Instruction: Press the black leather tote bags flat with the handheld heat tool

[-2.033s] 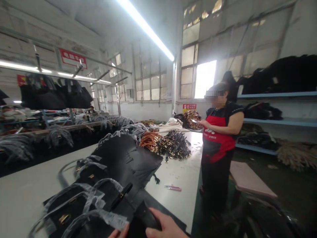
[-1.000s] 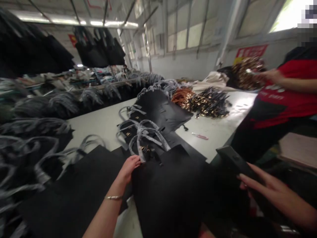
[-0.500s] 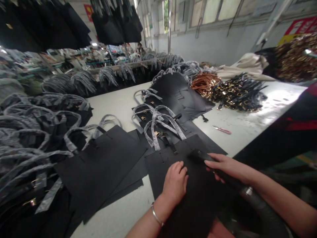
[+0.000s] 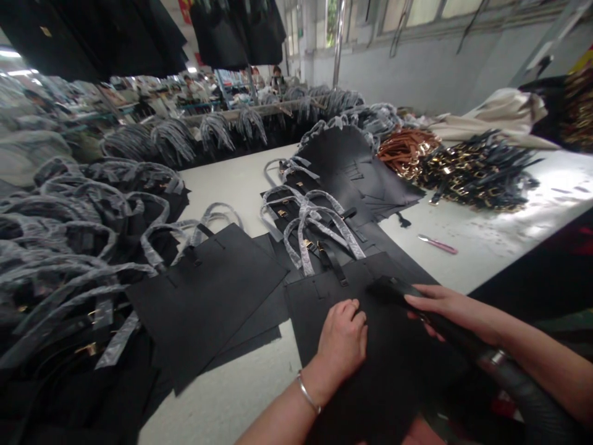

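L hand (image 4: 343,339), fingers curled, rests on flat black rectangular panel (image 4: 386,355), can't tell if gripping; R hand (image 4: 433,309) grasps long black nozzle (image 4: 390,289) w/ ribbed hose (image 4: 525,389) over it.

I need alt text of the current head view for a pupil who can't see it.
A left hand rests on a black bag on a white table while the right hand grips a black tool joined to a hose. More bags lie to the left; buckled straps are heaped farther right.
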The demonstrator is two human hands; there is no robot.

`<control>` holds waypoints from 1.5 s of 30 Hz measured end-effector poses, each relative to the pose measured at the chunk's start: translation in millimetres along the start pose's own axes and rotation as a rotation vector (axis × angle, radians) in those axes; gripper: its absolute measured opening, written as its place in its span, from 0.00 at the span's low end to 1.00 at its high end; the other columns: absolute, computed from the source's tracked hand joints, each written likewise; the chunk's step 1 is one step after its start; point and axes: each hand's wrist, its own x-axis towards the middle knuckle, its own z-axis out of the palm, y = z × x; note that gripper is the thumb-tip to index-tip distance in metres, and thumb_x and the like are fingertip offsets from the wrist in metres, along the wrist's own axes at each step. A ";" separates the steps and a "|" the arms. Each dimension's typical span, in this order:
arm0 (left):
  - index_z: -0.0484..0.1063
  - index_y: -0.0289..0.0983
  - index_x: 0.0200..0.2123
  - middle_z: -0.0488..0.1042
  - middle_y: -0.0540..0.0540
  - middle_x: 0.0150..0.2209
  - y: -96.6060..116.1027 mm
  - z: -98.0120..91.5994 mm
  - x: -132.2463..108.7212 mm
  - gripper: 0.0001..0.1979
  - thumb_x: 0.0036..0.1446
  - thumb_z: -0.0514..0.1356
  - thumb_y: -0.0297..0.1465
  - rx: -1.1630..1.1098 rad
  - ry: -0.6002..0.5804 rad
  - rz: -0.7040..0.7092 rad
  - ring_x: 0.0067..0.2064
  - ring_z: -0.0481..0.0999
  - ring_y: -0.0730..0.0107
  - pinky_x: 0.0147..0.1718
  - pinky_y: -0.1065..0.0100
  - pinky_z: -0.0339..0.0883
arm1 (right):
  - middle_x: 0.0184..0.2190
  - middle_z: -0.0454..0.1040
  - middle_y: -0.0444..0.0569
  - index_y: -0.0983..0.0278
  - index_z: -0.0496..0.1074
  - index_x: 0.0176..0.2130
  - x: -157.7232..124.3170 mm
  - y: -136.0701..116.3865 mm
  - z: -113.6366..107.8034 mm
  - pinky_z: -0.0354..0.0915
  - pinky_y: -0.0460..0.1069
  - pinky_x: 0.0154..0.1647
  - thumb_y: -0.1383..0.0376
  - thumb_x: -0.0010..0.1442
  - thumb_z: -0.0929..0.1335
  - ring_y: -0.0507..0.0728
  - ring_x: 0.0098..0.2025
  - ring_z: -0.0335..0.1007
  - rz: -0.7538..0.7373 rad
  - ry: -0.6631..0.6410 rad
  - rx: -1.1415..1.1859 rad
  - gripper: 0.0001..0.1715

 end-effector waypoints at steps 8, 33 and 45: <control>0.70 0.35 0.47 0.69 0.40 0.54 0.1 2.2 -2.9 0.12 0.60 0.55 0.29 0.065 0.019 0.044 0.56 0.66 0.60 0.58 0.55 0.60 | 0.21 0.70 0.40 0.61 0.60 0.60 23.9 -25.7 22.8 0.65 0.43 0.18 0.51 0.59 0.68 0.51 0.20 0.68 -0.291 0.199 -0.280 0.35; 0.70 0.35 0.33 0.76 0.43 0.35 -8.6 9.3 -6.0 0.05 0.55 0.55 0.26 0.025 0.069 0.193 0.39 0.75 0.64 0.45 0.64 0.70 | 0.21 0.69 0.39 0.63 0.65 0.57 41.9 -55.9 70.0 0.63 0.43 0.15 0.52 0.55 0.69 0.50 0.17 0.67 -0.206 -0.037 -0.334 0.34; 0.70 0.35 0.32 0.76 0.44 0.34 -9.2 10.7 -7.1 0.05 0.55 0.55 0.24 0.012 0.094 0.170 0.39 0.76 0.65 0.45 0.65 0.70 | 0.18 0.71 0.41 0.64 0.61 0.63 23.3 -56.1 30.6 0.64 0.43 0.16 0.53 0.56 0.70 0.52 0.17 0.68 -0.125 -0.123 -0.453 0.40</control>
